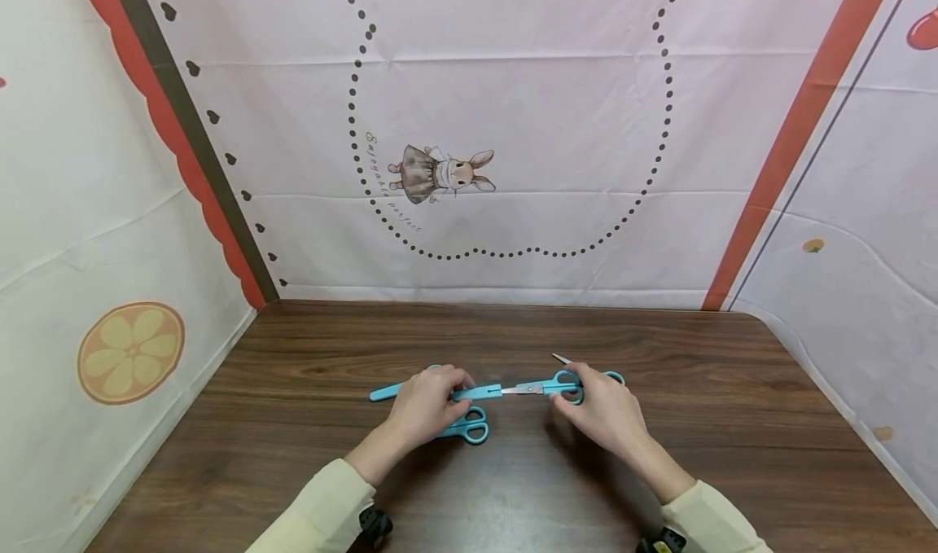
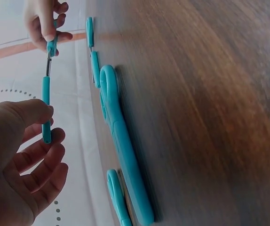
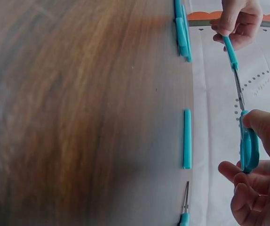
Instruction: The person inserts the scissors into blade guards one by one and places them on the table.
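Observation:
My left hand pinches a turquoise blade cover between thumb and fingers, above the wooden table. My right hand holds a pair of turquoise-handled scissors by the finger loops. Their metal blades are closed and point toward the left hand, with the tips at the cover's end. Beneath the left hand lies a covered pair of scissors, its loops toward the right. Another turquoise pair lies beside it, partly hidden.
Behind the right hand, scissors with a bare blade lie on the table. A loose turquoise cover lies near that blade. Printed cloth hangs behind the table and along both sides.

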`<state>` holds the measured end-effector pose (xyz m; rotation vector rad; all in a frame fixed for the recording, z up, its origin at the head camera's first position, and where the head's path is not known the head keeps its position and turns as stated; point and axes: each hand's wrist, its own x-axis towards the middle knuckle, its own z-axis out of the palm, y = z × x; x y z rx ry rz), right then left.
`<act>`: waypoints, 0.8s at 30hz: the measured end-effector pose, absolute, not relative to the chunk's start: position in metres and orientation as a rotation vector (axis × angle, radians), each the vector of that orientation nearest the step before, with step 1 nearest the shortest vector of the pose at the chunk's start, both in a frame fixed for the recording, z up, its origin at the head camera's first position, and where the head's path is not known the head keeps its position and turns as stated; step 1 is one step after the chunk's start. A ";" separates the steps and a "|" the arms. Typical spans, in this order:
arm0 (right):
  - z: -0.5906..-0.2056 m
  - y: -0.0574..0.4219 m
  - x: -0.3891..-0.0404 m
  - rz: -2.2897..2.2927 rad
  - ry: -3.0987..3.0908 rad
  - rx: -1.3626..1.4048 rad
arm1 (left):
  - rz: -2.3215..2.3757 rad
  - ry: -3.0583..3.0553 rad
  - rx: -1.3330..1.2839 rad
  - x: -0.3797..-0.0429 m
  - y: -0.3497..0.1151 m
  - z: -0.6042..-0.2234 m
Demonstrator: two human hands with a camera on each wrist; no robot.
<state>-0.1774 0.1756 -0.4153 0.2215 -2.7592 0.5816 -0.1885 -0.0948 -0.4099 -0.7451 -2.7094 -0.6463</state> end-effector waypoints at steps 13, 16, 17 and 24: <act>-0.416 0.165 -0.176 0.626 -2.710 0.254 | -0.669 -2.680 -0.763 -0.189 -0.092 -0.411; -0.417 0.163 -0.177 0.615 -2.699 0.268 | -0.681 -2.683 -0.763 -0.189 -0.092 -0.411; -0.417 0.163 -0.177 0.606 -2.694 0.270 | -0.684 -2.684 -0.764 -0.189 -0.092 -0.411; -0.418 0.160 -0.178 0.568 -2.683 0.293 | -0.692 -2.680 -0.768 -0.189 -0.091 -0.411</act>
